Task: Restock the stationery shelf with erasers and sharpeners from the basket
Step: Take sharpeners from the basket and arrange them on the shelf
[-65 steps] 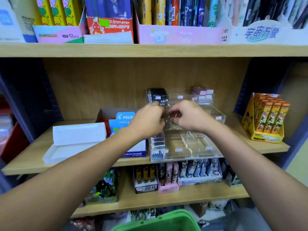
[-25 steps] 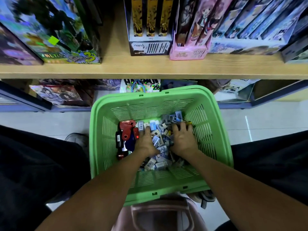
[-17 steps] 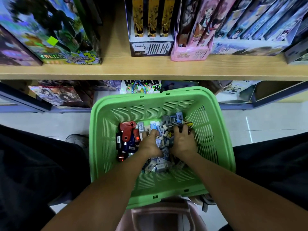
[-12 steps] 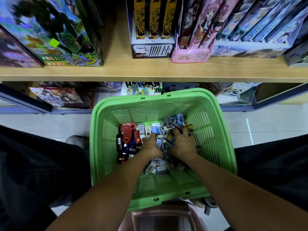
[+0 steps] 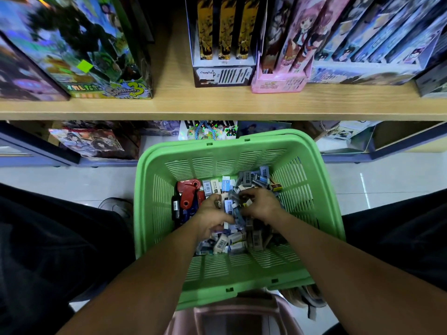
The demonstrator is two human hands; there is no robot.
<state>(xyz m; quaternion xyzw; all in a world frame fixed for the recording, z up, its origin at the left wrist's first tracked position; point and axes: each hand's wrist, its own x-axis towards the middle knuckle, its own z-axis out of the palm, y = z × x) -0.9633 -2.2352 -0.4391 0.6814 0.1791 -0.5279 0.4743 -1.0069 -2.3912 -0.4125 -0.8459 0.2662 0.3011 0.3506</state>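
Both your hands are down in the green basket (image 5: 321, 221), frame centre. Left hand (image 5: 212, 220) and right hand (image 5: 260, 204) curl round small packaged erasers (image 5: 232, 240). Pile's deep, so plenty left to shelve.

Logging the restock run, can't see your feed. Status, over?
Both hands in green basket: left hand and right hand gathering small erasers. Red sharpeners untouched at left. Nothing blocking.

bright, wide-angle warp, dim edges
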